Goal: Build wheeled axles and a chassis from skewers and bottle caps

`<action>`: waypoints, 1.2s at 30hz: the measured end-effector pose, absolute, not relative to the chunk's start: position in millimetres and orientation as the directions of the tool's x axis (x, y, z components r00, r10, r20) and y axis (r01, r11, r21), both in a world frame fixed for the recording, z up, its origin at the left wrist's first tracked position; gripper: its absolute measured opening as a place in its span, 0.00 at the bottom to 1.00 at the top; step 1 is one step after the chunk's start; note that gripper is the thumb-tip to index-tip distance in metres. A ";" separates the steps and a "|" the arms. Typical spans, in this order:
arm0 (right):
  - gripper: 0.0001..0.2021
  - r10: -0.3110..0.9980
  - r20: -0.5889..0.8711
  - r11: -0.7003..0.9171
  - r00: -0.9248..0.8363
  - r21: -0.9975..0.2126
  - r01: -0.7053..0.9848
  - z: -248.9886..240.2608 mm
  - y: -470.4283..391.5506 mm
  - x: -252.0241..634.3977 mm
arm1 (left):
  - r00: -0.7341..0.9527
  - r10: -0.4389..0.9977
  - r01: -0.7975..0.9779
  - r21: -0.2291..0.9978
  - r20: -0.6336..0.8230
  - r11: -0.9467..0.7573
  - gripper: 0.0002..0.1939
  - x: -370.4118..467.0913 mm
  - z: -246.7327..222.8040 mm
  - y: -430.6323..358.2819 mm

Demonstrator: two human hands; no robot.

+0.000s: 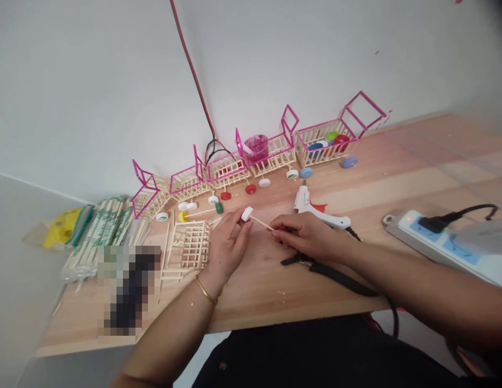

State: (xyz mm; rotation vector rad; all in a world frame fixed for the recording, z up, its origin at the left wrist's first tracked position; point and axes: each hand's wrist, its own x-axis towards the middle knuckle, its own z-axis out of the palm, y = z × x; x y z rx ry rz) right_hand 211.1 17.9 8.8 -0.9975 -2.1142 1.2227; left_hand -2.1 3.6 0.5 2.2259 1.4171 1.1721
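Between the fingertips of my left hand point(231, 240) is a white bottle cap point(247, 214). A thin wooden stick point(262, 222) reaches from the cap to my right hand point(301, 234), whose fingers pinch its other end. Beside my left wrist lies a small cart frame point(190, 245) built of pale sticks. A yellow cap point(183, 216) on a stick and a green cap point(219, 207) are just beyond it. Behind my right hand rests a white hot glue gun point(315, 207), and dark-handled pliers point(331, 277) lie partly under my right forearm.
Several stick carts with pink rims and cap wheels, one a cart holding loose caps point(325, 143), line the wall. A pink cup point(256, 148) stands among them. Packs of sticks point(107, 226) lie left; a power strip point(440, 242) is at right.
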 end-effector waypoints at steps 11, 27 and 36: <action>0.10 0.790 0.043 0.322 -0.612 -0.879 0.353 8.0 18.1 211.5 | 0.205 0.828 0.628 0.579 0.521 -0.520 0.14 -3.2 -0.1 4.0; 0.09 0.788 0.054 0.330 -0.613 -0.877 0.348 7.2 17.7 211.4 | 0.162 0.876 0.527 0.711 0.454 -0.465 0.15 -1.5 -0.7 2.0; 0.09 0.783 0.076 0.372 -0.618 -0.853 0.366 7.4 17.4 211.3 | 0.148 0.886 0.493 0.743 0.440 -0.451 0.15 0.0 -2.0 2.2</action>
